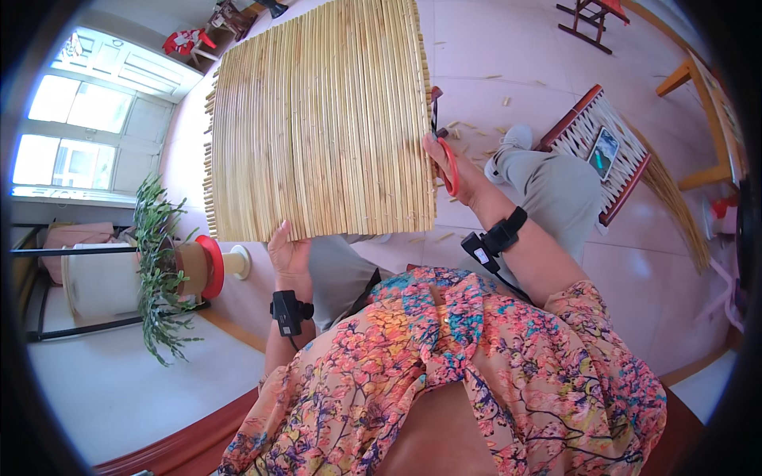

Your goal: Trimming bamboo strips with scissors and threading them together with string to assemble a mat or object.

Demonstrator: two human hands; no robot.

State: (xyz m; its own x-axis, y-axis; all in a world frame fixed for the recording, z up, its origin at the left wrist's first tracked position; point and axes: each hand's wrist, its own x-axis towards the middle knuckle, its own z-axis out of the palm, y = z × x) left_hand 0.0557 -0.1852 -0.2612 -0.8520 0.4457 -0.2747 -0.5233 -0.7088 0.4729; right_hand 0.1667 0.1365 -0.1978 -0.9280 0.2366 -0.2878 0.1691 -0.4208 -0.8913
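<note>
A stiff mat of straw-coloured stalks (317, 127), laid side by side, is raised in front of me over the floor. Its left ends are uneven. At its lower edge, left of the middle, my left hand (290, 255) grips it with the thumb on the near face and the other fingers hidden behind. By the mat's right edge, my right hand (464, 178) holds scissors with red-orange handles (451, 170); the blades are mostly out of sight. Part of that hand is hidden too, so whether it also supports the mat I cannot tell.
Cut stalk bits (468, 127) litter the pink tiled floor. At the right, a phone (604, 152) lies on a woven-top stool (567, 139), beside a bundle of long stalks (675, 202). A trailing green plant (159, 270) stands at the left. A wooden chair (706, 127) is far right.
</note>
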